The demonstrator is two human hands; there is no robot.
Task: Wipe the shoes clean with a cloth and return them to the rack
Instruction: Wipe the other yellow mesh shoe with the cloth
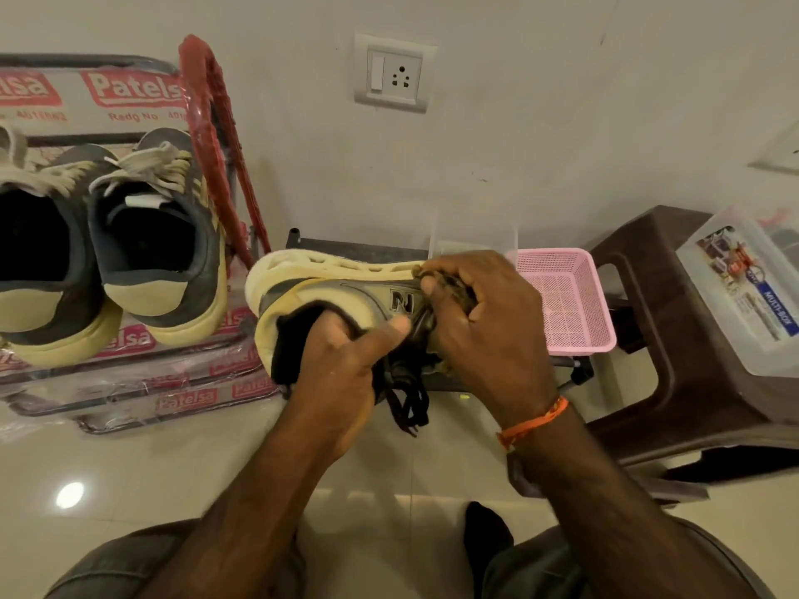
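A pair of dark sneakers (108,248) with cream soles and pale laces sits at far left on the plastic-wrapped shoe rack (142,378), heels toward the camera, a red frame (216,136) leaning just beside them against the wall.

At centre, a person seated low holds a third shoe (328,291) off the floor and on its side, cream sole turned up toward the wall, heel to the left, an "N" logo showing on its grey flank. The left hand (346,361) is pushed into the shoe's opening, thumb pressed along the outside of the collar, fingers closed on the upper from within. Black laces (408,404) hang loose below the grip.

The right hand (480,322), an orange thread (534,421) tied at the wrist, is curled tight around a dark, bunched cloth (449,287) and presses it against the shoe's side near the logo; how much of the cloth is wadded in the palm cannot be made out.

The shoe looks light, with a thick cushioned sole that should give a little and a soft upper likely to buckle under rubbing, so a hand inside as backing appears the sound hold. The dangling laces could snag when it goes back on the rack.

Further right, a pink mesh basket (575,296) rests near a brown plastic stool (648,339) carrying a clear lidded box (743,296).
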